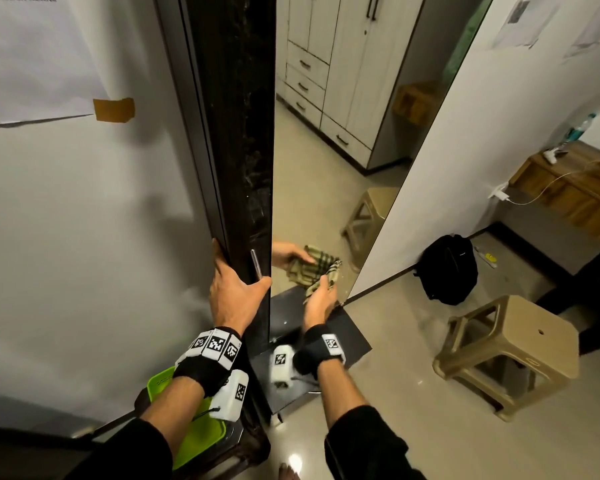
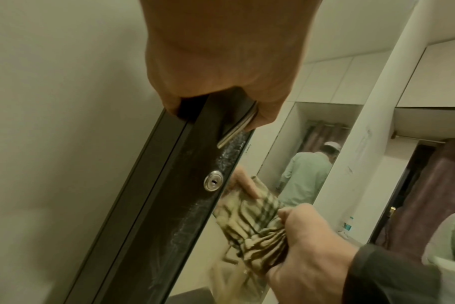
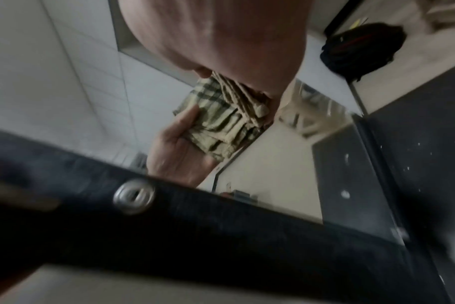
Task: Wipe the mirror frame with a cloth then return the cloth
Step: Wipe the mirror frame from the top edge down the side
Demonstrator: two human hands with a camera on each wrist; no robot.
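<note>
The mirror frame (image 1: 250, 133) is a dark vertical strip with pale streaks, left of the glass. My left hand (image 1: 238, 282) grips its edge by a slim metal handle (image 1: 256, 265), fingers behind and thumb in front. In the left wrist view that left hand (image 2: 216, 61) clamps the frame (image 2: 169, 205) above a round keyhole lock (image 2: 214, 183). My right hand (image 1: 323, 289) holds a bunched green checked cloth (image 1: 328, 271) against the lower glass, right of the frame. The right wrist view shows the right hand (image 3: 221, 41), the cloth (image 3: 237, 92), their reflection and the blurred frame (image 3: 221, 226).
A beige plastic stool (image 1: 506, 355) and a black backpack (image 1: 447, 268) stand on the floor to the right. A green tray (image 1: 187, 434) sits low on the left. A black board (image 1: 347, 337) lies at the mirror's base. Another person (image 2: 307, 170) shows in the reflection.
</note>
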